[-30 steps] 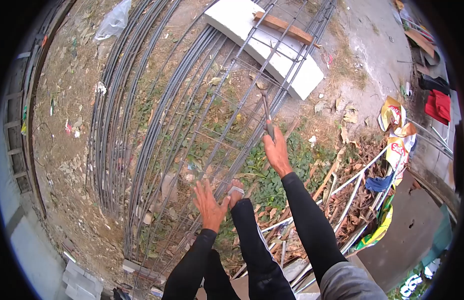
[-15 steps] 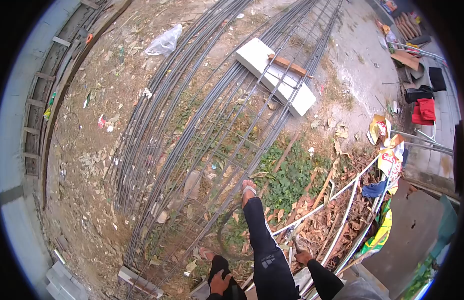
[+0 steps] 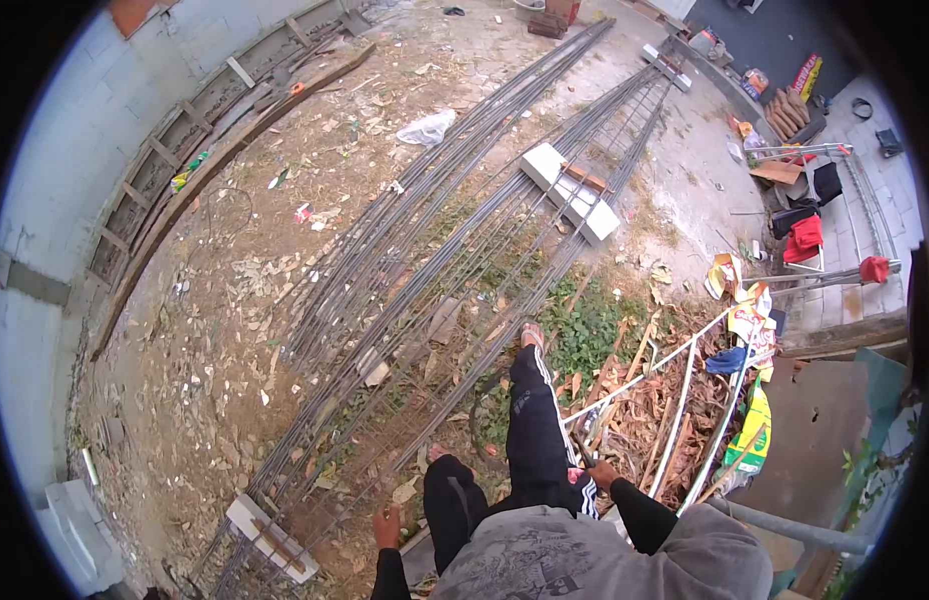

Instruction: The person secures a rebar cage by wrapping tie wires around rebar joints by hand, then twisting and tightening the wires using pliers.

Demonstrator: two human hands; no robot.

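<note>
Fingers (image 3: 390, 514) of the left hand (image 3: 387, 531) are curled; from my position beside the work area, I cannot tell whether they enclose anything. This hand is outboard of the left leg (image 3: 455, 508), near the lower ends of the steel bars (image 3: 465, 237). The right hand (image 3: 604, 474) is closed around a dark tool (image 3: 585, 454), which is beside the right thigh, apart from the bars.

Ground layout, left to right: a long wooden plank (image 3: 167, 222) lies along the wall. A white block (image 3: 247, 514) is at the lower ends of the bars, which run diagonally across the ground. A second white block (image 3: 541, 163) lies crosswise farther up. Green plants (image 3: 585, 338) grow beside the bars. Pale tubing (image 3: 677, 410) spans dry leaves (image 3: 640, 452).
</note>
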